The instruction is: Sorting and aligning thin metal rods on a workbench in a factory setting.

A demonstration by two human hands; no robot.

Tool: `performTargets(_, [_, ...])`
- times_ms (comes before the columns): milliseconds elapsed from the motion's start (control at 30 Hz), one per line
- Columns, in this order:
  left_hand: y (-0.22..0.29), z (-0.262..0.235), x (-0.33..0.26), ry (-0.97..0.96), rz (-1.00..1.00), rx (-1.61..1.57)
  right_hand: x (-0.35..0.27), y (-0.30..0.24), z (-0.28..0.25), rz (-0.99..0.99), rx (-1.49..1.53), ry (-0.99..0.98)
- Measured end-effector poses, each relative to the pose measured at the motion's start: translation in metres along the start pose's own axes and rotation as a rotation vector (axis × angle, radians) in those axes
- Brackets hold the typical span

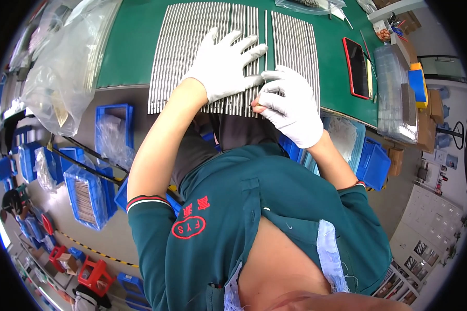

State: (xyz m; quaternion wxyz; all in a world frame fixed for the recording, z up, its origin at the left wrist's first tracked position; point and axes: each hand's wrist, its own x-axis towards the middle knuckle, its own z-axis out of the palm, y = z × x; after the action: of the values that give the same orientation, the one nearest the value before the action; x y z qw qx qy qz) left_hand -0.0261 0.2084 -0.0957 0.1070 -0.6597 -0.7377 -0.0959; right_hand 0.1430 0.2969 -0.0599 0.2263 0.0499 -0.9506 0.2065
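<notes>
Many thin silver metal rods (184, 46) lie side by side across the table's near edge. My left hand (223, 65), in a white glove, rests flat on them with its fingers spread. To the right, past a gap of green surface, is a smaller group of rods (293, 44). One single rod (266, 31) lies apart in that gap. My right hand (294, 103), gloved with bare thumb and fingertip showing, is curled at the rods' near ends. Its fingertips pinch a rod end there, mostly hidden by the fingers.
A red-edged phone (357, 67) lies on the green table (127, 52) at right, beside clear plastic trays (392, 78). A clear plastic bag (62, 78) covers the left end. Blue crates (88, 199) stand on the floor at left, and another blue crate (372, 160) at right.
</notes>
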Motion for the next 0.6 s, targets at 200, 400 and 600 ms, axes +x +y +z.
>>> performTargets(200, [0.0, 0.001, -0.001, -0.006, -0.024, -0.022, 0.001, -0.002, 0.0, -0.065, -0.014, -0.092])
performTargets(400, [0.001, -0.003, 0.0, -0.028, -0.04, -0.023, -0.005, -0.002, 0.003, -0.029, -0.05, -0.051])
performTargets(600, [0.006, 0.0, 0.003, -0.028, -0.053, 0.002, 0.001, 0.001, -0.002, -0.006, -0.003, -0.04])
